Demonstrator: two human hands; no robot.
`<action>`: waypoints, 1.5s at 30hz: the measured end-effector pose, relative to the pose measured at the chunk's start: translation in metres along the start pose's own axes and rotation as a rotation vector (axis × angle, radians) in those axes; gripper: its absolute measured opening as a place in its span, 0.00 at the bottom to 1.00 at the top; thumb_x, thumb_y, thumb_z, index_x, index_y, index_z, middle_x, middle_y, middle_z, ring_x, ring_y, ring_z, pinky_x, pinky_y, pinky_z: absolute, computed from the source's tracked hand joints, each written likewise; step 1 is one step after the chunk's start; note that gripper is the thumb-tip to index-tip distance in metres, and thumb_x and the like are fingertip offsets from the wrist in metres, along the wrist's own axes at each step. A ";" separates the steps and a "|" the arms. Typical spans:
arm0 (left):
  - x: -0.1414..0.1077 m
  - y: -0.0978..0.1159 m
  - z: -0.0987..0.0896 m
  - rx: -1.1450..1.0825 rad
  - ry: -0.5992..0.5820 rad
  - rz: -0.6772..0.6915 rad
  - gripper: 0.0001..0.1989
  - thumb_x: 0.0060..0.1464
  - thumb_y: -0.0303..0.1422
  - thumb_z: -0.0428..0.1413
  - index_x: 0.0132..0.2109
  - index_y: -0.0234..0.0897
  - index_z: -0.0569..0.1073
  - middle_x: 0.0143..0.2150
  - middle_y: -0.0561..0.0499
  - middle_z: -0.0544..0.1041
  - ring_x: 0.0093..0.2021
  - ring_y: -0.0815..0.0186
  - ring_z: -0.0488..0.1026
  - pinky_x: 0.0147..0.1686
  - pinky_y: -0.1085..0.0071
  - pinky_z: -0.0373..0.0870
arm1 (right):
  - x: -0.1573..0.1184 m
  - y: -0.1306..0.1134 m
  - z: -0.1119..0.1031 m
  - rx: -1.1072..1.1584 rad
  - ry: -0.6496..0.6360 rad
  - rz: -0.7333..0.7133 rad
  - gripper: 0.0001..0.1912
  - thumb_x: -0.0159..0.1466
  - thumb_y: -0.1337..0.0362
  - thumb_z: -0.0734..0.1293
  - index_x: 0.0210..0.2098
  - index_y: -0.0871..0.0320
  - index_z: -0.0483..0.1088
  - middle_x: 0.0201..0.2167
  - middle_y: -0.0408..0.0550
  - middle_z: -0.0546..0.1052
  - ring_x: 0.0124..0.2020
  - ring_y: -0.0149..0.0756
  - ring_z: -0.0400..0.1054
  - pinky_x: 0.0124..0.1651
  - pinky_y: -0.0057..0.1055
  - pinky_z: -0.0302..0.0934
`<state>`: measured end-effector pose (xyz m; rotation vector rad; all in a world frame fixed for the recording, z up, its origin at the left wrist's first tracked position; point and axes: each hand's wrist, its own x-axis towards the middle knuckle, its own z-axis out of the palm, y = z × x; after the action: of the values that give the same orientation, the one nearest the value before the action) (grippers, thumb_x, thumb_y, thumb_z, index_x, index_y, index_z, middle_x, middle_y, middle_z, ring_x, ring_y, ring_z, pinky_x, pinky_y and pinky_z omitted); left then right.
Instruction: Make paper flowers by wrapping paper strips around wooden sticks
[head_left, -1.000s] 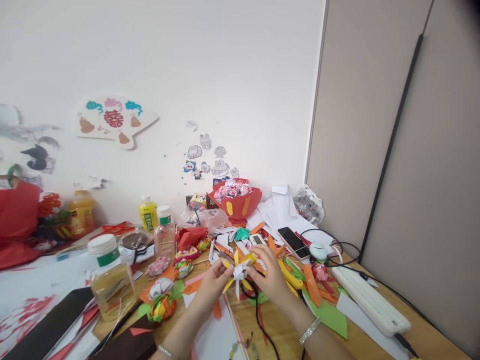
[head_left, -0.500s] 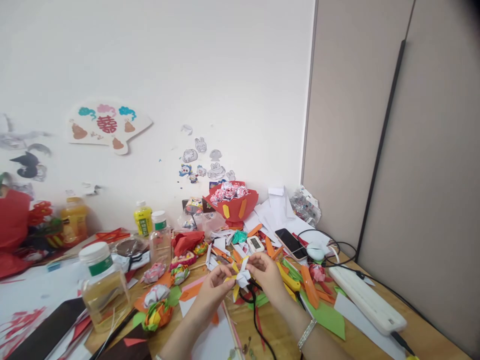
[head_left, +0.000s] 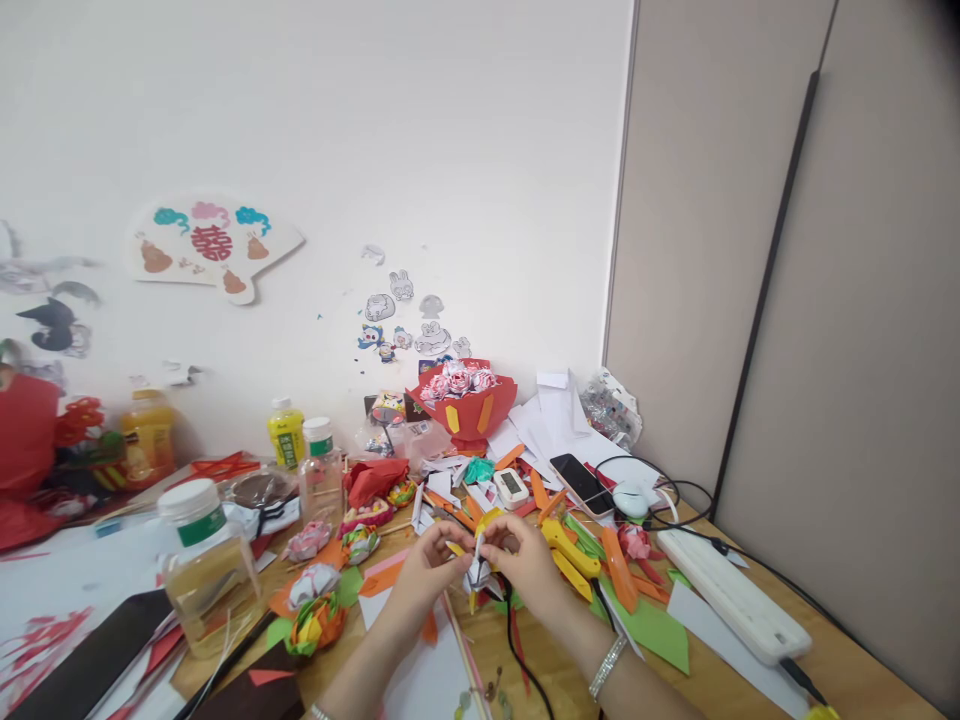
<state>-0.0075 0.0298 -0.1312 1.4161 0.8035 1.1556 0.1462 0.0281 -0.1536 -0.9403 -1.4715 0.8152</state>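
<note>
Between my two hands is a folded paper flower (head_left: pixel 477 576) in white and yellow, held above the middle of the desk. My left hand (head_left: pixel 433 562) pinches its left side with thumb and fingertips. On the other side my right hand (head_left: pixel 517 556) grips a petal, its fingertips nearly meeting those of the left. Part of the flower is hidden behind the fingers. Just right of my right hand lies a yellow glue gun (head_left: pixel 570 548), with a black cord (head_left: pixel 513 640) running below the hands.
Finished paper flowers (head_left: pixel 316 622) and a clear jar (head_left: pixel 206 575) stand to the left. Behind the hands are a white timer (head_left: pixel 511 488), a phone (head_left: pixel 582 484) and a red bouquet (head_left: pixel 469 410). A white power strip (head_left: pixel 735 595) and orange and green paper lie right.
The paper flower has been turned and tilted in my fingers. My hands have drawn closer together, and the right hand has shifted slightly down and left.
</note>
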 end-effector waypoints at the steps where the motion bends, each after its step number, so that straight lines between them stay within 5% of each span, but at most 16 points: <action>1: 0.000 0.000 0.000 0.046 0.001 -0.002 0.12 0.40 0.33 0.61 0.33 0.38 0.68 0.32 0.53 0.72 0.29 0.68 0.69 0.30 0.72 0.66 | 0.000 0.000 0.000 -0.009 -0.006 -0.005 0.05 0.53 0.65 0.67 0.30 0.58 0.68 0.29 0.44 0.72 0.32 0.35 0.67 0.36 0.31 0.62; 7: 0.001 -0.004 0.000 0.291 0.037 0.069 0.09 0.44 0.37 0.58 0.32 0.37 0.71 0.31 0.52 0.72 0.29 0.67 0.68 0.30 0.72 0.65 | -0.001 0.006 0.003 -0.067 0.041 -0.017 0.04 0.53 0.67 0.66 0.29 0.57 0.67 0.30 0.44 0.72 0.34 0.35 0.67 0.38 0.32 0.61; 14: 0.004 -0.012 -0.001 0.312 0.043 0.074 0.10 0.44 0.39 0.56 0.32 0.37 0.71 0.31 0.52 0.72 0.31 0.65 0.68 0.31 0.72 0.65 | -0.007 0.007 0.014 -0.148 0.137 -0.084 0.03 0.56 0.67 0.63 0.31 0.57 0.66 0.31 0.46 0.70 0.36 0.36 0.65 0.40 0.32 0.60; 34: 0.006 -0.011 -0.007 0.422 0.006 0.050 0.09 0.45 0.36 0.54 0.33 0.35 0.70 0.31 0.52 0.72 0.27 0.68 0.68 0.27 0.73 0.65 | -0.006 0.013 0.018 -0.112 0.108 -0.037 0.05 0.54 0.70 0.63 0.32 0.57 0.64 0.31 0.44 0.70 0.35 0.36 0.64 0.40 0.31 0.58; 45: 0.002 0.002 -0.003 0.344 -0.078 0.069 0.07 0.44 0.34 0.55 0.31 0.36 0.67 0.31 0.51 0.70 0.35 0.64 0.68 0.34 0.71 0.65 | -0.004 -0.001 0.006 -0.121 -0.008 -0.039 0.03 0.53 0.69 0.64 0.29 0.57 0.65 0.29 0.42 0.70 0.34 0.35 0.65 0.38 0.30 0.58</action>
<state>-0.0105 0.0320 -0.1288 1.7726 0.9364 1.0400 0.1405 0.0239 -0.1550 -0.9964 -1.5554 0.7079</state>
